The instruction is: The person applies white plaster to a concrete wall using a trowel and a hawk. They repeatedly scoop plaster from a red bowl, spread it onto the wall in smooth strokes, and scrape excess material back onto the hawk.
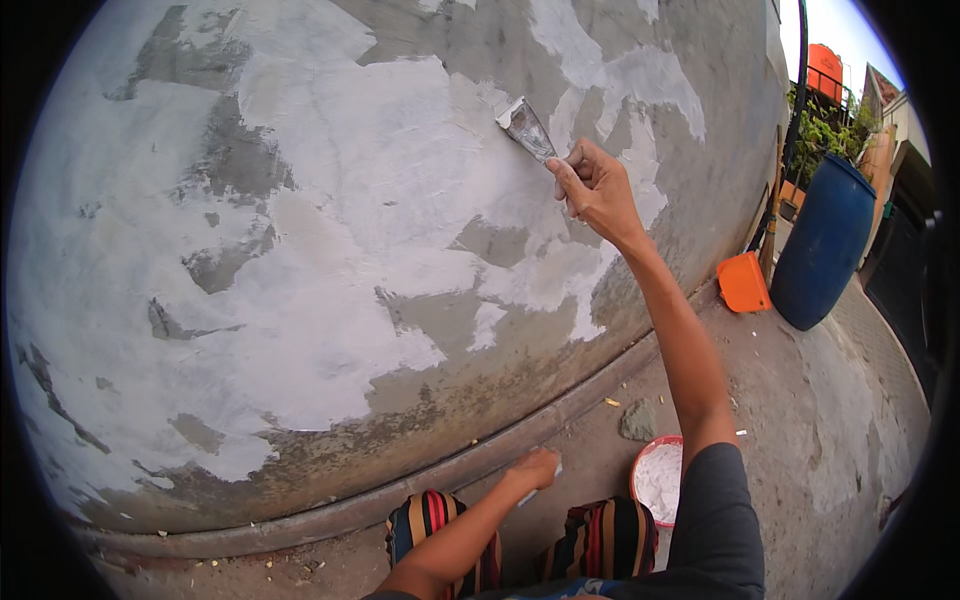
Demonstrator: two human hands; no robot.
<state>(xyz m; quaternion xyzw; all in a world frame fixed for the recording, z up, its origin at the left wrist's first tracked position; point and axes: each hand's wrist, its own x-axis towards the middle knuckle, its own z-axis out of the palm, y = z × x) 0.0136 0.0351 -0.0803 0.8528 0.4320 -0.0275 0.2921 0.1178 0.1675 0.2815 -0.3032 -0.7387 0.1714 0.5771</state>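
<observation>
No packages, labels, signs or screens show anywhere here.

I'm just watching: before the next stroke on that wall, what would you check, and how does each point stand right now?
1. Right hand grips the putty knife: ok.
2. Blade lies against the wall: ok.
3. Filler on the blade: cannot tell.
4. Tub of white filler within reach by the knees: ok.
5. Left hand has a second tool ready: cannot tell; it rests low at the wall's foot with something pale under it.
6. Bare grey patches left: not ok, several remain.

Patchy grey wall (330, 250), concrete ground (800, 400), daylight
</observation>
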